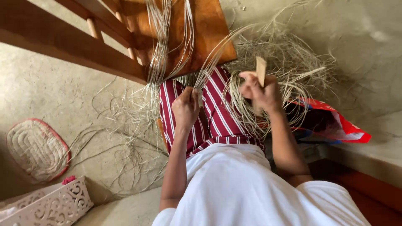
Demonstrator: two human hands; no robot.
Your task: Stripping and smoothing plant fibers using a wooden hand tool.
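1. Pinching thin straw strands (209, 71), the left hand (185, 106) sat over the striped lap.
2. The right hand (261, 92) gripped a flat wooden stick (261, 70).
3. A pink cut-out basket (54, 205) held something pink; a red bag (331, 123) lay open, its inside too dark to see.

I am looking down at a pale, rough concrete floor (50, 79). Lying on it: loose straw fibres (289, 58) spreading in a tangle, an oval woven mat (35, 148) with a red edge at left, a pale openwork basket (54, 205) sitting just below it, and a red plastic bag (335, 123) resting at right. A wooden chair (125, 37) is standing among the fibres.
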